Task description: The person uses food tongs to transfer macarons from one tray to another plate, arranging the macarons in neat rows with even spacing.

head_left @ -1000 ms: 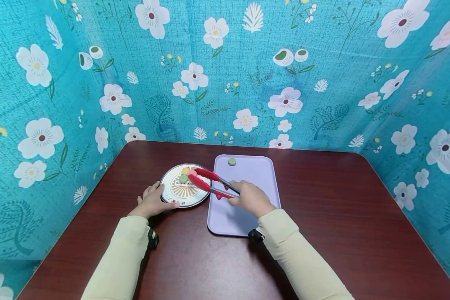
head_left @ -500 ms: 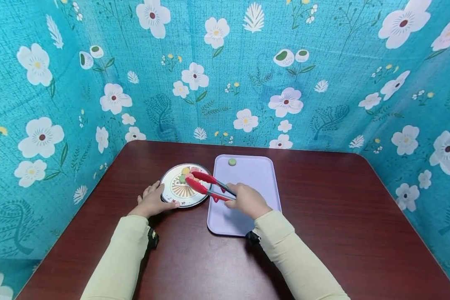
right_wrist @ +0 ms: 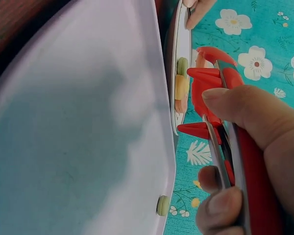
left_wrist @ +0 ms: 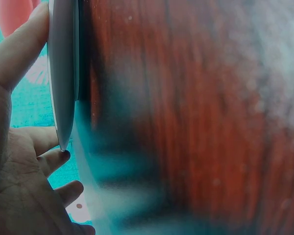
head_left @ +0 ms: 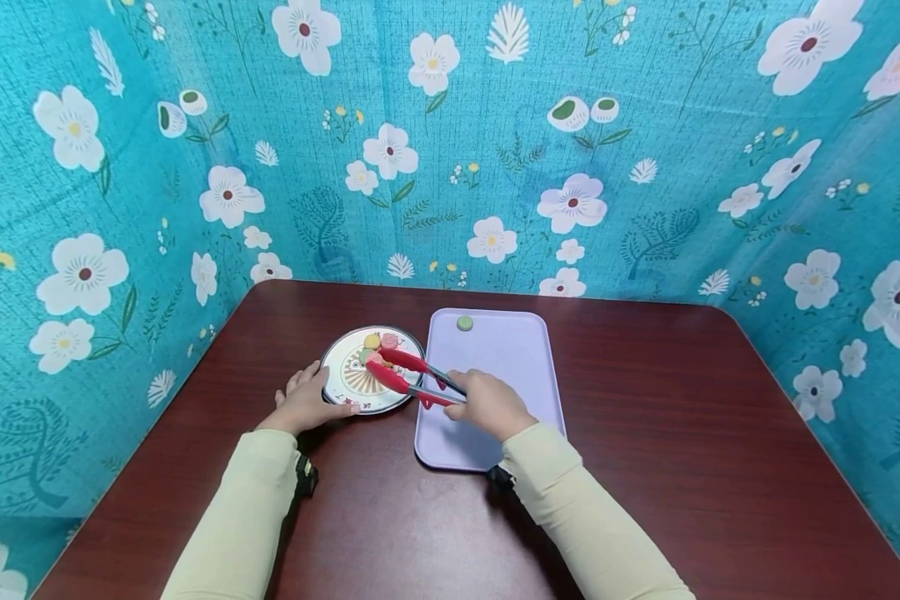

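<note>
My left hand (head_left: 304, 405) grips the near-left rim of a round white patterned plate (head_left: 337, 385), thumb over the edge; the left wrist view shows the plate's rim (left_wrist: 62, 73) between thumb and fingers. My right hand (head_left: 495, 405) holds red-tipped metal tongs (head_left: 392, 377) above the plate. At the tongs' tips is a pink macaron (head_left: 376, 357); whether they pinch it firmly I cannot tell. On the plate lie a yellow macaron (head_left: 372, 341), another pink macaron (head_left: 390, 341) and a green macaron (head_left: 364, 355), partly hidden by the tongs.
To the plate's right lies a lilac rectangular tray (head_left: 513, 358), under my right hand. A green macaron (head_left: 465, 323) sits near its far left corner. Everything stands on a dark red-brown wooden table (head_left: 667, 433), with a flowered blue cloth (head_left: 450, 208) behind.
My right hand has moved the tongs slightly left and toward me over the plate, with the pink macaron at their tips. The other pink macaron behind now shows. My left hand has stayed still.
</note>
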Motion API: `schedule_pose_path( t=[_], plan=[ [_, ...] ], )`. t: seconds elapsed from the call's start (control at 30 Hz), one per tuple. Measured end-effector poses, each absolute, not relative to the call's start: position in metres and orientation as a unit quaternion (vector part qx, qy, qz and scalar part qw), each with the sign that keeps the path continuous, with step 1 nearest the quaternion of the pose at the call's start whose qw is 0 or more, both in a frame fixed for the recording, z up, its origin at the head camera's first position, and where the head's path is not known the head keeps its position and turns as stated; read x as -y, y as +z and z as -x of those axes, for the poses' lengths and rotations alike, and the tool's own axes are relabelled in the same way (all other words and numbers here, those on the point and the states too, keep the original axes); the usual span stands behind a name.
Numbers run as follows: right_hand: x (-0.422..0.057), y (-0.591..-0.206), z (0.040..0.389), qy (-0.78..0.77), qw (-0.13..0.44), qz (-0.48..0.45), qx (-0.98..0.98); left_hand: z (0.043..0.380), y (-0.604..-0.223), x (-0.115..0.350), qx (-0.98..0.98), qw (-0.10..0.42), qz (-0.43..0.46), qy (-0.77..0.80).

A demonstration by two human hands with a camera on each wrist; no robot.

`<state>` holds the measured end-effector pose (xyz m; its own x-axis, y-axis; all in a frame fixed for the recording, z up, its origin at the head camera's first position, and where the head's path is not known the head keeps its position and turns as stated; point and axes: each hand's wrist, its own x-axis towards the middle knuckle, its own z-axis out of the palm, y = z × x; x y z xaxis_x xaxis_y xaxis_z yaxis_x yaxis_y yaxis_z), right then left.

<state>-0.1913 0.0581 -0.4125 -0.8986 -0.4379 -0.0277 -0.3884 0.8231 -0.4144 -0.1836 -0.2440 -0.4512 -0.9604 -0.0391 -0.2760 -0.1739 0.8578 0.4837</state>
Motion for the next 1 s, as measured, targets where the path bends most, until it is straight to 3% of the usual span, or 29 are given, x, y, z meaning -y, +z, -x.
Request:
schedule_pose_path(
  t=[1.0],
  plan=[
    [-0.04, -0.412, 0.186, -0.161, 0.068, 0.218, -0.96, 0.184, -0.453, 0.245, -0.954, 0.129, 0.058, 0.265]
  ],
)
